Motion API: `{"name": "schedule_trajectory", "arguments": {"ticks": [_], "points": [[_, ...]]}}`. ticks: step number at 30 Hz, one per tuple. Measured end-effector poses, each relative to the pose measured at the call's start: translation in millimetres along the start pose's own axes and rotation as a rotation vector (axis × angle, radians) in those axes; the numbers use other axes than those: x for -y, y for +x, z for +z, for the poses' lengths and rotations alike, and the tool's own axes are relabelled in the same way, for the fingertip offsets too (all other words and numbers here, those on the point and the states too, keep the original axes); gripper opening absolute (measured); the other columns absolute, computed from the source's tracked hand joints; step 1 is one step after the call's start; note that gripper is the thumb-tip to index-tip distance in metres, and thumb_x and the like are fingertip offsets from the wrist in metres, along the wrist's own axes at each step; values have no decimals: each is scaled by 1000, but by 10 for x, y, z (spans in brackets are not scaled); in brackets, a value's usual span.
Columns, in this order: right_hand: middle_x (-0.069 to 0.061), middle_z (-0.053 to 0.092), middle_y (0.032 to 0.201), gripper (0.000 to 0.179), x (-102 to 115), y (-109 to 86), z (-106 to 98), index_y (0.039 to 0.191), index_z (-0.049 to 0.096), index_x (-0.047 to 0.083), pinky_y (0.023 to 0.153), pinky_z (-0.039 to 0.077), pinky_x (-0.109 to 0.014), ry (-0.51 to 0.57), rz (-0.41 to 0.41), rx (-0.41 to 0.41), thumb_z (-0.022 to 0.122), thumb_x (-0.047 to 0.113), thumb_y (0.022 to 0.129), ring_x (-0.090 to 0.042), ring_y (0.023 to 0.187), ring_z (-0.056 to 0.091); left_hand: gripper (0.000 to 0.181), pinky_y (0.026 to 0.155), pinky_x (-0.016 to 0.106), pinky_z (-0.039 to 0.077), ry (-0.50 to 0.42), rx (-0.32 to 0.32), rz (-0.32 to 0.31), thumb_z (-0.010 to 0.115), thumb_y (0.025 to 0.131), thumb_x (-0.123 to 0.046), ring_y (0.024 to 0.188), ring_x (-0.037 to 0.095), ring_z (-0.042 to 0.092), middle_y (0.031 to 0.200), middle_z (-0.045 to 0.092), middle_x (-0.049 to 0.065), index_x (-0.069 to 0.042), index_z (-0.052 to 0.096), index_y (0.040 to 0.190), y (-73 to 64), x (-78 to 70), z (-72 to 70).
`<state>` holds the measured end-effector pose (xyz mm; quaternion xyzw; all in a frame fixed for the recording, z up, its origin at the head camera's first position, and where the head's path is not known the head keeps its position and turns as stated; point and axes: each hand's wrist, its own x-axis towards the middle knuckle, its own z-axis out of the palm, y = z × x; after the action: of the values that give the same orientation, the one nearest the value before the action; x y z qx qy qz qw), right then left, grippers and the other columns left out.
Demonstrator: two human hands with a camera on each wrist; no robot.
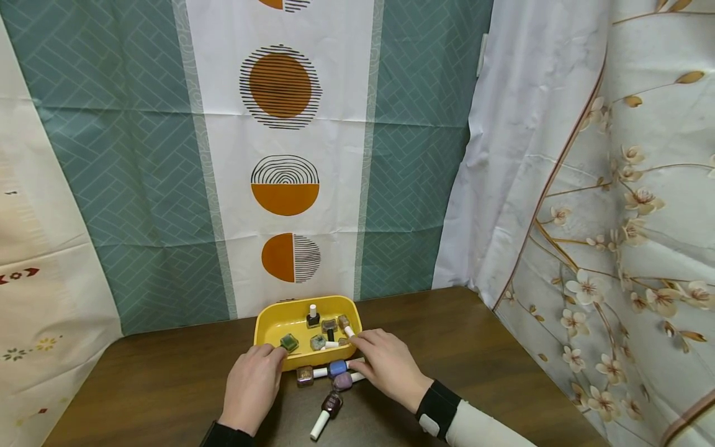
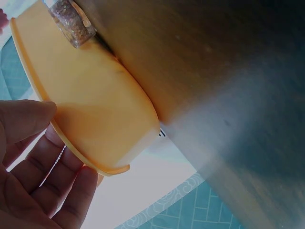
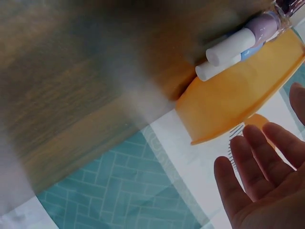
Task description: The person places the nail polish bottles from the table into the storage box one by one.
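A yellow plastic tray (image 1: 268, 323) holds several small nail polish bottles, among them a black one (image 1: 313, 320) standing upright and a green one (image 1: 289, 342). My left hand (image 1: 252, 383) pinches the tray's front-left rim; in the left wrist view the thumb lies on the outer wall and the fingers curl behind the rim. By the front-right corner is my right hand (image 1: 391, 366), its fingers loosely extended and holding nothing in the right wrist view. Along the tray's front lie a glittery bottle (image 1: 305, 376), a blue bottle (image 1: 337, 368) and a purple bottle (image 1: 342, 382).
A dark maroon polish bottle (image 1: 332, 405) with a white cap lies nearer the front of the brown wooden table (image 1: 447, 335). Behind the table hangs a teal and white patterned curtain (image 1: 419, 186). A floral cloth (image 1: 614, 248) hangs at the right.
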<state>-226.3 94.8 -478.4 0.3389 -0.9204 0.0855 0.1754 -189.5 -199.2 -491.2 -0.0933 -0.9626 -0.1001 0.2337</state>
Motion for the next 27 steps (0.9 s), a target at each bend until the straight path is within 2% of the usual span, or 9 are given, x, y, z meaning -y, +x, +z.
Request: {"name": "schedule_trajectory", "arguments": {"ticks": [9,15,27], "points": [[0,73,132,45,5,-212,-1,140,74,13,104,58,-43,23,-6,20,80,39,104,-17,123,67,11,77,46,57,-1,1,-1,90,93,-8,79,23,61,85,68,1,-11,82,98,-4,6,-7],[2,74,128,39,-7,-310,38,133,77,15,99,59,-40,9,-34,24,82,38,102,-15,119,68,11,77,47,57,-3,-7,5,90,92,-7,79,23,60,85,68,1,-11,81,98,-11,0,-7],[6,72,123,36,-70,-356,141,130,78,16,95,59,-36,4,-79,80,82,38,102,-12,114,66,12,76,46,57,-3,-19,16,90,91,-6,79,24,61,84,67,1,-11,81,97,-10,-8,7]]}}
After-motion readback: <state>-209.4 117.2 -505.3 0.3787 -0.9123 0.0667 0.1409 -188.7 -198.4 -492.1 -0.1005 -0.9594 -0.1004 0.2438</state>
